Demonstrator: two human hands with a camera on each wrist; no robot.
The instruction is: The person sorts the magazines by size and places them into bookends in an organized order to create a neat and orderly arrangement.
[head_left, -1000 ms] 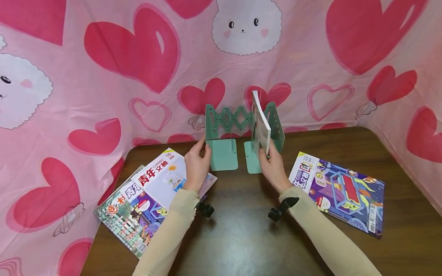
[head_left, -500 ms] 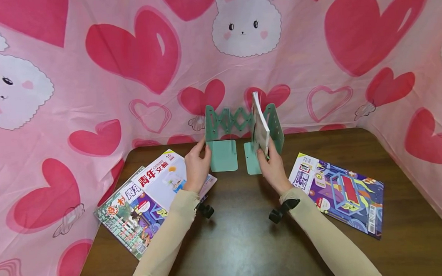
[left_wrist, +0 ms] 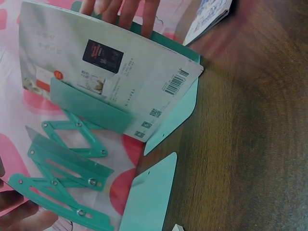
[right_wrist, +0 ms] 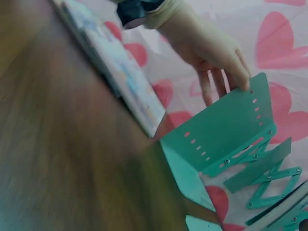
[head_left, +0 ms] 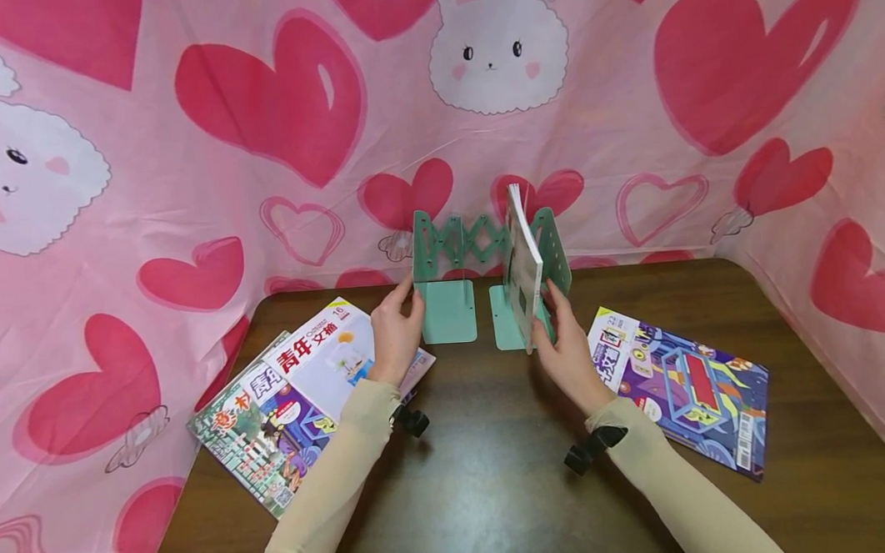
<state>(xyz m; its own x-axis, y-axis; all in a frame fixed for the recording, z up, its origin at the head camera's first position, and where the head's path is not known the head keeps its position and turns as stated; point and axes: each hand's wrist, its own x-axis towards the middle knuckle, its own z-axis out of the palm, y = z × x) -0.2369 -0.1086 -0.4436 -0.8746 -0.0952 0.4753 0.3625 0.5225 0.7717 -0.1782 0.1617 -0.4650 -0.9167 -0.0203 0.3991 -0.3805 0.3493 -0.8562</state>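
Observation:
A green expandable book stand (head_left: 444,310) with scissor links stands at the back of the table. My left hand (head_left: 398,329) pinches the edge of its left end plate (right_wrist: 221,125), as the right wrist view shows. One magazine (head_left: 523,264) stands upright, leaning slightly, between a divider and the right end plate (head_left: 554,250). Its back cover (left_wrist: 110,62) with barcode faces the left wrist camera. My right hand (head_left: 570,349) is at the magazine's right side, thumb and fingers spread apart; in the left wrist view its fingers (left_wrist: 127,14) lie along the magazine's far edge.
Overlapping magazines (head_left: 342,357) lie on the table at left, partly under my left forearm. A purple magazine (head_left: 696,384) lies flat at right, beside my right wrist. A pink heart-patterned cloth (head_left: 599,118) hangs behind the brown table (head_left: 483,475).
My right hand has let go of the magazine and moved slightly right, its fingers parting. The magazine sits a little lower in the stand. My left hand stays on the left plate.

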